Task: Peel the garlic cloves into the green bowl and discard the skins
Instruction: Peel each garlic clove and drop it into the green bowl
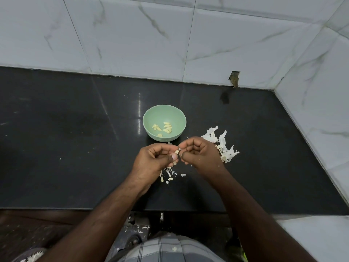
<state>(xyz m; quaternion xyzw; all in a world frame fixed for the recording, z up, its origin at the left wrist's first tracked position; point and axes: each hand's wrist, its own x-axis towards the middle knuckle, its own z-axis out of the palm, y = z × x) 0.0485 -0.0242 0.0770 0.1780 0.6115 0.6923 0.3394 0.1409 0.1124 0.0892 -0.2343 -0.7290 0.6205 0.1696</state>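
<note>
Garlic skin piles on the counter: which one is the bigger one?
The pile of skins right of the green bowl, partly behind the right hand: large white papery sheets. The other pile, below the left hand, is only small scraps.

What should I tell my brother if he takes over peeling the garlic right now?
Left hand and right hand: both pinch one small, partly peeled garlic clove above the black stone counter.
Round pale green bowl: holds several peeled yellowish cloves.
Skins: white papery pile right of the bowl, smaller scraps under the hands.
Left: finish this clove, drop it in the bowl, discard all the skins.
</note>
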